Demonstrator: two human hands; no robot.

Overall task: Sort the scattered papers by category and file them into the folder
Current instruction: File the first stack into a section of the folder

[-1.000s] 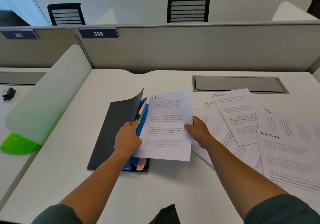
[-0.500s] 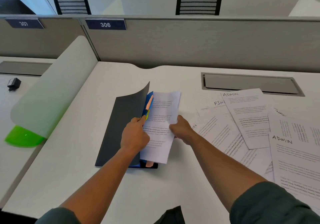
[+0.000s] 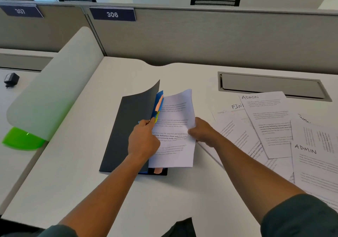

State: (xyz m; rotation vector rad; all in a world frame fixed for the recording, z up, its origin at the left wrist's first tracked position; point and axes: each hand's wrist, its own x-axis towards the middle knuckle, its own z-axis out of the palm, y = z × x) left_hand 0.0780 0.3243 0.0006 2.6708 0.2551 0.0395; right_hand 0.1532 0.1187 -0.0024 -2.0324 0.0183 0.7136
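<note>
A dark grey folder point(image 3: 126, 127) lies on the white desk point(image 3: 91, 172), its cover lifted, with blue, pink and yellow divider tabs point(image 3: 158, 105) showing inside. My left hand point(image 3: 143, 141) pinches the cover and tabs at their edge. My right hand point(image 3: 201, 131) grips the right edge of a printed white sheet point(image 3: 173, 127), whose left part is tucked into the folder behind the tabs. Loose sheets lie scattered to the right: one headed ADMIN point(image 3: 267, 123), another ADMIN point(image 3: 314, 163), and one headed FIN point(image 3: 236, 119).
A grey partition point(image 3: 201, 39) labelled 306 closes the back of the desk. A grey cable tray lid point(image 3: 270, 85) is set into the desk behind the papers. A curved frosted divider with a green base point(image 3: 45, 97) stands left. A black adapter point(image 3: 11, 79) lies beyond it.
The sheet has slid left into the folder, its heading now hidden behind the tabs. My right hand followed it leftward and the sheet's right edge curled up. The camera view shifted forward.
</note>
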